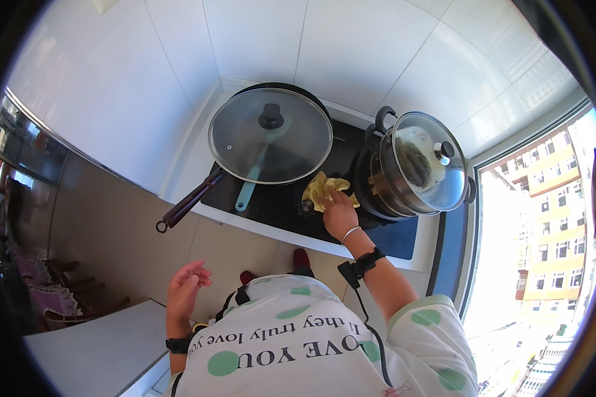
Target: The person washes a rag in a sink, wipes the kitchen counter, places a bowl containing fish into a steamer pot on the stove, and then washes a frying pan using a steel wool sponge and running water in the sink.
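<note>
My right hand (340, 214) presses a crumpled yellow cloth (323, 187) onto the black glass cooktop (278, 211). Beside the cloth, a round control knob (305, 207) shows on the cooktop's front part. To the right of this hand stands a stacked metal steamer pot (385, 176) under a glass lid (429, 159). Left of the cloth is a frying pan with a dark handle (193, 199), covered by a large glass lid (238, 126). A light-blue utensil handle (246, 196) sticks out from under that lid. My left hand (188, 288) hangs in the air over the floor, holding nothing, fingers loosely bent.
White wall panels (258, 39) rise behind the cooktop. A window (526, 223) lies to the right, and a white counter (99, 347) at lower left. The pan's handle juts past the white counter edge (273, 243). A cable (377, 337) runs from my right wrist strap.
</note>
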`<state>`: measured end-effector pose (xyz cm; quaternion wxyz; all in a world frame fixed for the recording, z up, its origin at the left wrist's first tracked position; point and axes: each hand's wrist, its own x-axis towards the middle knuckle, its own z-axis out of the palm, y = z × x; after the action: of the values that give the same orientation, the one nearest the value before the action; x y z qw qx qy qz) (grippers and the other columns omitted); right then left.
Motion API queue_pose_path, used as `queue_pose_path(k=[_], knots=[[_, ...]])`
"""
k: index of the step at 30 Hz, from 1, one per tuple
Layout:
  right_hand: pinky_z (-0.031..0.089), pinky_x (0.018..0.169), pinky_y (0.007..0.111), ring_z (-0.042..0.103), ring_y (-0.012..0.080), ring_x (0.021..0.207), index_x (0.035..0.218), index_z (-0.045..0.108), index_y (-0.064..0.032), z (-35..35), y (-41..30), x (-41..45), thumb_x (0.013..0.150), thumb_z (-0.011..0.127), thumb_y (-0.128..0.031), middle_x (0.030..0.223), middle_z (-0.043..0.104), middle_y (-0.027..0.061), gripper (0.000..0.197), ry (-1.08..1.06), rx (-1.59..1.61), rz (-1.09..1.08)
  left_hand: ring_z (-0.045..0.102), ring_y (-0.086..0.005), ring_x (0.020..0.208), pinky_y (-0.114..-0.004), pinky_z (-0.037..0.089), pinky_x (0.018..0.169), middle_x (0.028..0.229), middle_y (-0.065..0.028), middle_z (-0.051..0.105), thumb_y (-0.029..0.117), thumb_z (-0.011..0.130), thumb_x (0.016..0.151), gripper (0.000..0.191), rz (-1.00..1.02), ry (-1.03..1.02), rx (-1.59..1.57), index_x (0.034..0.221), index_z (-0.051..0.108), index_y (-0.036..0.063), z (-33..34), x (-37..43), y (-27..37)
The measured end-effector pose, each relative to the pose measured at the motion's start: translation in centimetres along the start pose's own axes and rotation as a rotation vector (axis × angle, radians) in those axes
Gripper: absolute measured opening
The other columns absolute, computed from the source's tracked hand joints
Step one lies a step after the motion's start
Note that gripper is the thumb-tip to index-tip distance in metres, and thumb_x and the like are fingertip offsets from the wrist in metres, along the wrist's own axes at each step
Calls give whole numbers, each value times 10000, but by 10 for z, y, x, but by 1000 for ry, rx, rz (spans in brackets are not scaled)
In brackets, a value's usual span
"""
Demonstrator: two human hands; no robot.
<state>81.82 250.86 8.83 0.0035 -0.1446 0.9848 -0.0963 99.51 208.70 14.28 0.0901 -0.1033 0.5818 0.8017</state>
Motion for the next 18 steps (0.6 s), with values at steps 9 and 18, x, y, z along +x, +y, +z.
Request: queue_pose_path(k=[9, 18], knots=[[405, 1039, 521, 562, 345, 1209, 1271, 554, -20, -5, -18, 20, 930, 563, -243, 1299, 571, 221, 407, -131, -189, 143, 640, -193, 876, -340, 522, 821, 1057, -129, 666, 40, 484, 929, 380, 22, 81, -57, 1290, 581, -27, -11, -10, -14], [177, 1143, 642, 211, 591, 1403, 1458, 369, 57, 71, 22, 68, 980, 494, -337, 1528, 273, 339, 632, -104, -204, 359, 656, -204, 885, -333, 532, 812, 1068, -134, 674, 66, 508, 954, 351, 0, 218, -43, 1287, 584, -16, -6, -15, -21]])
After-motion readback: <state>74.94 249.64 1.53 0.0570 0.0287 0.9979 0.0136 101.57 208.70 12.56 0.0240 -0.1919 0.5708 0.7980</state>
